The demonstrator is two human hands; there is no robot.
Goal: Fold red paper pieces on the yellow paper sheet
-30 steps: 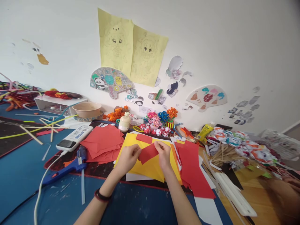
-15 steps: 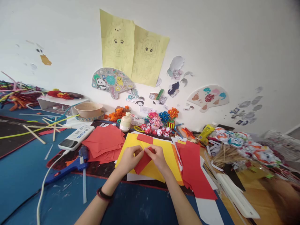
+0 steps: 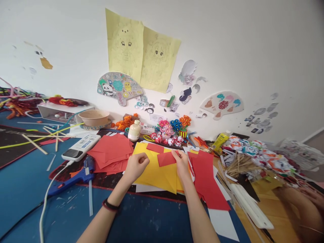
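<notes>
My right hand (image 3: 182,163) pinches a small red paper rectangle (image 3: 166,158) by its right end, between thumb and fingers. The piece is held over a stack of yellow paper (image 3: 154,175). To its left, my left hand (image 3: 138,165) is closed in a loose curl above the yellow sheets' left edge, apart from the red piece; nothing shows in its fingers. Another red paper rectangle (image 3: 155,147) lies at the top of the yellow stack. Left of my left hand is a pile of red paper squares (image 3: 110,152).
A blue glue gun (image 3: 81,176) and a white power strip (image 3: 81,147) lie left. Behind stand a cream bottle (image 3: 134,131) and pink craft flowers (image 3: 165,128). Red sheets (image 3: 207,179) and wooden sticks (image 3: 240,164) are right. Another person's arm (image 3: 301,202) shows at far right.
My hands have moved apart. The red piece, earlier hanging tilted between both hands, has left my left hand and now lies more level in my right, which has shifted right.
</notes>
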